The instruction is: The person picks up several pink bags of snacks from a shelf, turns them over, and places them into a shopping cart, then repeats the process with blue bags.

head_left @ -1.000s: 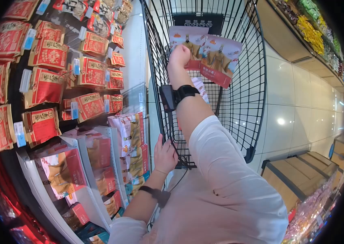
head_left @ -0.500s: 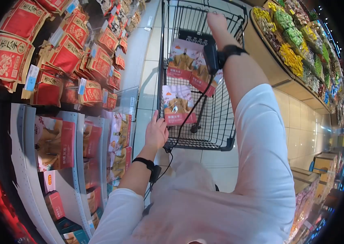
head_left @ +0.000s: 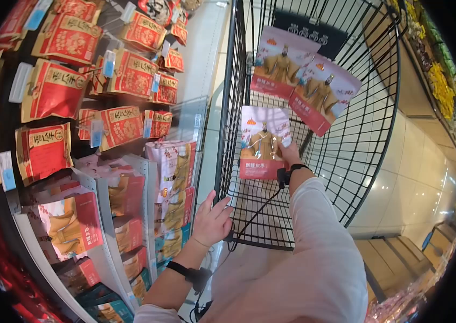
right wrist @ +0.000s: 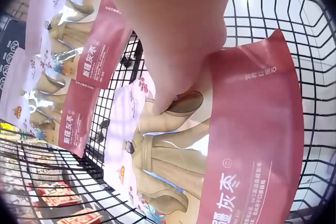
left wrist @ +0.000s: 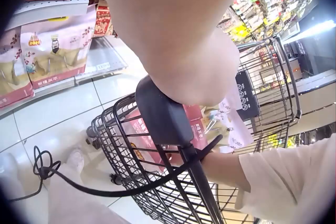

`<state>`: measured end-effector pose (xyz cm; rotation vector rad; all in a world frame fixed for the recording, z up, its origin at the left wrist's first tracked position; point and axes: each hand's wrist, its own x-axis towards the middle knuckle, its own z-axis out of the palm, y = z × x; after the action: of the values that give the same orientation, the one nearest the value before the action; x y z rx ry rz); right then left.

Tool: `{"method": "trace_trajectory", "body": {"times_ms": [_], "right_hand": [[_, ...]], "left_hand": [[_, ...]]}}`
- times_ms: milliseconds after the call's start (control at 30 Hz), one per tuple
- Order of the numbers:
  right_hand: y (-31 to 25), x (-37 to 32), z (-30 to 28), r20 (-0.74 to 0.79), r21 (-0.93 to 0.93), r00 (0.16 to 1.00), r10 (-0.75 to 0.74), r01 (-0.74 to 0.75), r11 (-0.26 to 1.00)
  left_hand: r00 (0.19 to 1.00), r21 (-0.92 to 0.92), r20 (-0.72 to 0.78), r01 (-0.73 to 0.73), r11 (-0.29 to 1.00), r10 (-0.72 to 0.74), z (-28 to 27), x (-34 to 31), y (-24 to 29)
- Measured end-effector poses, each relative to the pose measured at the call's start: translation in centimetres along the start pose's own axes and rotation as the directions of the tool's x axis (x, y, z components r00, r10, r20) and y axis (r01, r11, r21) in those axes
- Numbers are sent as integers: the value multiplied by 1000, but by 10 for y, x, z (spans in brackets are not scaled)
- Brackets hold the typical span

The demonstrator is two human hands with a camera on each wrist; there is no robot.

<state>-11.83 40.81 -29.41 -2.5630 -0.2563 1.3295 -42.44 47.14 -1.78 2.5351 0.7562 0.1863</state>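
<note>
In the head view my right hand (head_left: 291,154) holds the right edge of a pink-and-white bag of dried jujubes (head_left: 263,142) in the near part of the shopping cart (head_left: 271,237). The right wrist view shows the thumb (right wrist: 167,98) on the front of this bag (right wrist: 236,134); the other fingers are mostly hidden. My left hand (head_left: 213,220), fingers extended, is at the near left corner of the cart. Two matching bags, a left one (head_left: 279,64) and a right one (head_left: 327,91), lie overlapping toward the cart's far end.
Shelves on the left carry red snack packets (head_left: 58,89) and more pink jujube bags (head_left: 71,226). Along the right runs a display (head_left: 440,86) of wrapped goods, with brown boxes (head_left: 397,264) nearer. A black cable (left wrist: 131,190) hangs by the left wrist.
My right hand has come back from the cart's far end to the nearest bag and grips its right edge. My left hand stays by the cart's near left corner.
</note>
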Motion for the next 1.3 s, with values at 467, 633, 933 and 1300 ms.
{"method": "trace_trajectory", "body": {"times_ms": [467,633,933,1300], "right_hand": [[74,-33,2,266,16,939,-217,221,975],[20,-35,-63,525,-513,851,-17,333,791],[-184,109,-169,-646,352,690,-326,648,675],[-208,164,-196,-594,522,791,-148,518,678]], "left_hand": [[999,102,36,-43,994,40,5,6,-3],[999,122,40,-41,992,36,3,8,1],[993,130,89,-83,988,72,4,8,-4],[996,135,78,-51,990,41,6,3,-4]]}}
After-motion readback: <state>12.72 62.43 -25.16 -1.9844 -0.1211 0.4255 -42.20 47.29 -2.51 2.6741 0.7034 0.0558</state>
